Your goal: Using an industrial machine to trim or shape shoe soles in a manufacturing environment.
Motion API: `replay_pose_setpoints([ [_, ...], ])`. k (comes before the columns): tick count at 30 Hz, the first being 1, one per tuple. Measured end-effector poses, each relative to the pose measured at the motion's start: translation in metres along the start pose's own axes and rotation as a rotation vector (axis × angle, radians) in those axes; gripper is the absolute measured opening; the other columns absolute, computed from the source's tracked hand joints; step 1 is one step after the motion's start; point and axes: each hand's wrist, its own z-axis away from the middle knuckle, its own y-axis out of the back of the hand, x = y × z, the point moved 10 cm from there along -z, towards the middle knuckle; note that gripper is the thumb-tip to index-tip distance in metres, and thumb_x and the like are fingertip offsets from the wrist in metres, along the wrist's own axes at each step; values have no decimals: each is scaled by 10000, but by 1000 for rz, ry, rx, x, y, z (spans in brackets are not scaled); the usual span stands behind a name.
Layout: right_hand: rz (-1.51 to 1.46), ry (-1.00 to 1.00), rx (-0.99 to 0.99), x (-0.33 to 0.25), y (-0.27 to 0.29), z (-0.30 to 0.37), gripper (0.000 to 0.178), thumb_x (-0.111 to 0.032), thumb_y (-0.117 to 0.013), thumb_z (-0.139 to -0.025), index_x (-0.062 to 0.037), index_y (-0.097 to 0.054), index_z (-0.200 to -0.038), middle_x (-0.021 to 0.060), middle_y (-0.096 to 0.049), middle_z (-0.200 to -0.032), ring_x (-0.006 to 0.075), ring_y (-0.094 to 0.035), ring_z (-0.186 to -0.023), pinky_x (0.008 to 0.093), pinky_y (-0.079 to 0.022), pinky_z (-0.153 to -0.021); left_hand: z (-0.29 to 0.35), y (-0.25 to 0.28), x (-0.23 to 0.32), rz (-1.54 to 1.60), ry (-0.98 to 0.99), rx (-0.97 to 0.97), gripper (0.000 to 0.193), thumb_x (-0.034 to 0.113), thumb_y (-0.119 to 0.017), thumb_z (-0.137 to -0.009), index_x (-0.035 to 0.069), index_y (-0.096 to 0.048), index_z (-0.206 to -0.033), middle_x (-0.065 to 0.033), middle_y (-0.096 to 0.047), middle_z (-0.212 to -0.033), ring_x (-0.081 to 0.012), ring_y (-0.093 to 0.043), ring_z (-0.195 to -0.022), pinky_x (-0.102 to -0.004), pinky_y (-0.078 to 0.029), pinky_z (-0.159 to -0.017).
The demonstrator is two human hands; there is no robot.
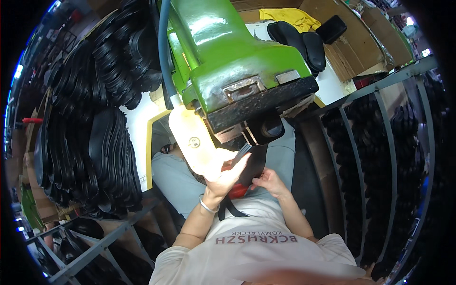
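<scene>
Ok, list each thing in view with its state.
Left hand: bent around a black piece
Right hand: fingers bent, hold unclear
Black piece: in the left hand's grip, below the machine's head
Machine: green, on or off unclear
Pale casing: brightly lit
Soles: stacked, overlapping
Cloth: crumpled
Carton: open

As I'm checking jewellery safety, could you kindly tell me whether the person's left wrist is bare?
No, a silver bangle circles the left wrist.
</scene>
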Motion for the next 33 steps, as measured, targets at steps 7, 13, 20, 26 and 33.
replay_pose_setpoints([
  [7,74,-97,-176,19,-50,3,269,-23,-651,-824,24,-563,-1075,63,-631,-945,103,-600,-767,249,-517,-674,-17,1,-37,158,291,-132,246,19,-711,-757,-22,-650,-992,-99,-669,-914,-134,-629,-768,-230,-501,-680],
  [13,63,-109,-230,14,-39,23,246,-19,-613,-847,31,-541,-1077,67,-623,-926,113,-608,-726,242,-509,-681,-9,10,-57,202,415,25,196,-106,-706,-685,-25,-591,-822,-86,-629,-815,-120,-584,-702,-242,-490,-683],
  [20,-29,121,-9,-44,62,11,284,-33,-593,-838,44,-541,-1106,111,-636,-978,180,-650,-746,301,-543,-714,32,-52,-77,579,416,-171,330,225,-441,-974,-59,-596,-911,-182,-628,-883,-229,-646,-718,-317,-571,-655],
  [26,110,744,394,-295,127,9,506,-76,-534,-875,5,-337,-1334,99,-579,-891,142,-560,-552,269,-498,-518,12,-131,-129,449,623,-304,246,206,-521,-948,-22,-605,-909,-105,-653,-888,-140,-625,-753,-272,-544,-642],
  [33,892,644,1135,-369,198,-54,531,-254,-528,-886,-42,-348,-1338,196,-618,-718,298,-613,-560,391,-499,-494,27,-115,-140,360,673,-335,237,211,-569,-923,-16,-609,-868,-111,-654,-777,-154,-629,-635,-286,-551,-594],
])
